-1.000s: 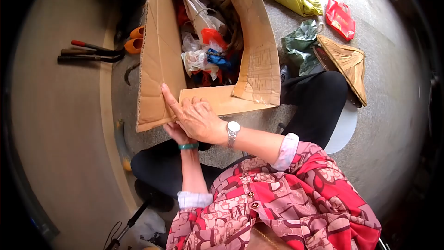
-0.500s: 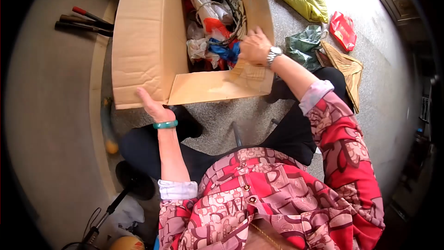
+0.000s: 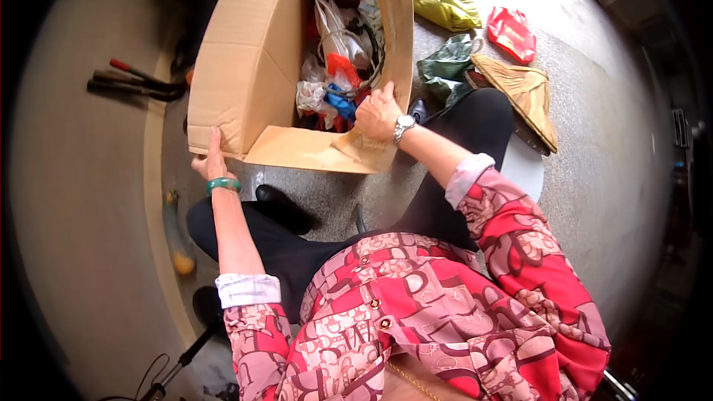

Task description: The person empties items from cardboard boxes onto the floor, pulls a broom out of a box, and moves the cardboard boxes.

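A large cardboard box stands in front of me, its open top showing a jumble inside. My left hand, with a green bangle at the wrist, is closed on the near left corner, thumb along the outer cardboard and the other fingers partly hidden. My right hand, with a silver watch, is closed on the near right corner by the side wall and flap. Inside lie a white plastic bag, an orange-red bag, a blue bag and a coiled cable.
On the floor to the right lie a yellow-green sack, a dark green bag, a red bag and a folded brown piece. Long-handled tools lean at the left wall. Below them lies a gourd-like object.
The view has turned and the floor items at right appear farther left. My left hand has shifted on the box corner. My right hand stays at the near right corner.
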Demonstrator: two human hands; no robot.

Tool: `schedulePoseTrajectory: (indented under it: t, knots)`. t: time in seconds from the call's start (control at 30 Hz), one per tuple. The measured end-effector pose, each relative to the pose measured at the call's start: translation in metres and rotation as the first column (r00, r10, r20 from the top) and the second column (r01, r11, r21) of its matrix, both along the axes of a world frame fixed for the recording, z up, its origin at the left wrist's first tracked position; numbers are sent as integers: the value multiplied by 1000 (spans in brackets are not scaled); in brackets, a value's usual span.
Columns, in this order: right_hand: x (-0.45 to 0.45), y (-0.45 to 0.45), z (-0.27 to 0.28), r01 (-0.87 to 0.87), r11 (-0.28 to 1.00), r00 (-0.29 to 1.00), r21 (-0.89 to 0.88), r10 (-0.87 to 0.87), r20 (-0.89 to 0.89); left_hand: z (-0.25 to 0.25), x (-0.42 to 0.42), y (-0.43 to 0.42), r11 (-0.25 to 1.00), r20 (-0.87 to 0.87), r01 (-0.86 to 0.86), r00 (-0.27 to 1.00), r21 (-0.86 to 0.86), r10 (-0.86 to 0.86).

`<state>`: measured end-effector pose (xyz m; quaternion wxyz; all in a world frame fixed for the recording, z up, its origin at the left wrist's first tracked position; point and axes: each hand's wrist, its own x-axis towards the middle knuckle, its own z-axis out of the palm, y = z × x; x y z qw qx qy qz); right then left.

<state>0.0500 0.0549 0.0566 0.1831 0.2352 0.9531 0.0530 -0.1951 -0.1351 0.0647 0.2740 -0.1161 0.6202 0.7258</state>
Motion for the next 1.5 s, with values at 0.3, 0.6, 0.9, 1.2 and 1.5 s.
schedulePoseTrajectory:
  t: [0.3,0.6,0.9,1.2,1.5]
  knots:
    - [39,-21,11,141,984,988,-106,-146,-42,35,18,64,356,-388,-267,76,-896,-919]
    - [-28,64,20,284,746,957,-602,-258,132,3,-13,73,213,-178,491,118,-844,-977]
    - [-83,211,-95,749,491,494,-445,-861,-120,18,-14,73,235,-227,477,75,-847,-971]
    - [-95,143,-146,633,555,566,-539,-808,-166,31,-10,100,113,-61,471,126,-875,-990]
    - [-29,182,-51,365,296,431,-883,-894,-122,32,-1,106,126,-88,406,112,-905,-990]
